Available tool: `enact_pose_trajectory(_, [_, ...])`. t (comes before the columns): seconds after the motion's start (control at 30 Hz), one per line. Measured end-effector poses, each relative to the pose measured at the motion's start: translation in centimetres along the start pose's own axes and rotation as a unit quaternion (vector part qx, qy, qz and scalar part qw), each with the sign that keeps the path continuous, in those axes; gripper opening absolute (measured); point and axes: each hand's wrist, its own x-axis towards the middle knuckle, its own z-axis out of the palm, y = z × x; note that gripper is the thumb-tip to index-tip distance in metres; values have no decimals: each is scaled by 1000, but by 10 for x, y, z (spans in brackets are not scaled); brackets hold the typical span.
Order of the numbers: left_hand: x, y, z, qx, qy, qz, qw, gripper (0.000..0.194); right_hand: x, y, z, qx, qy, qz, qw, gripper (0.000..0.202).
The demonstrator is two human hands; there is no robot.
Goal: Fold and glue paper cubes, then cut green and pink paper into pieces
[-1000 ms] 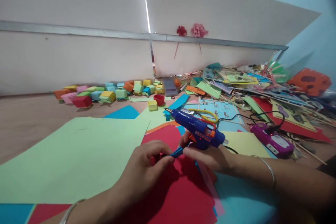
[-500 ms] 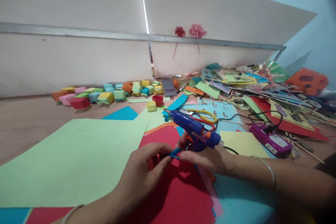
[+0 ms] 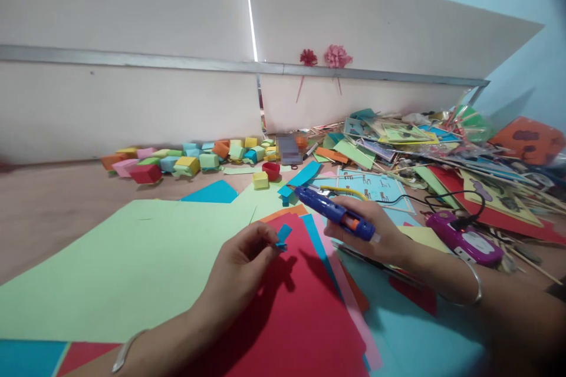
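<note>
Between the thumb and fingers of my left hand is a small folded piece of blue paper, held above a stack of red paper. My right hand grips a blue hot glue gun by its handle, with the nozzle pointing up and to the left. A blue paper strip lies just beyond the nozzle. Yellow-handled scissors lie behind the glue gun, partly covered by it.
A large light green sheet spreads across the left. Several small coloured paper boxes line the board at the back. A purple extension socket with a black cord sits right, before a pile of paper and sticks.
My hands have moved apart. My right hand has let go of the blue paper and moved right with the glue gun, while my left hand still pinches the paper.
</note>
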Motion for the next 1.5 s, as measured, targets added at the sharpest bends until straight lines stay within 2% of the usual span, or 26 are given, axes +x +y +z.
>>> enact_pose_trajectory(0.2, [6,3,-6,-6,41,-2,999,26,3,6,-8,-94,-13,-76,993,29])
enact_pose_trajectory(0.37, [8,1,-8,33,66,1,997,22,-2,4,-7,-136,-51,-89,985,29])
enact_pose_trajectory(0.5, [11,0,-10,101,80,69,989,14,-3,8,-5,-145,-76,-109,980,23])
enact_pose_trajectory(0.63, [11,-3,-11,174,85,132,972,13,-4,12,-2,-162,-78,-106,978,20])
enact_pose_trajectory(0.8, [9,-5,-12,200,80,179,960,13,-3,12,0,-163,-91,-98,977,18])
enact_pose_trajectory(1.3, [8,-2,-11,219,70,185,955,14,-5,14,4,-171,-115,-72,976,19])
enact_pose_trajectory(1.5, [7,-1,-10,215,72,178,958,15,-4,13,3,-171,-83,-96,977,23])
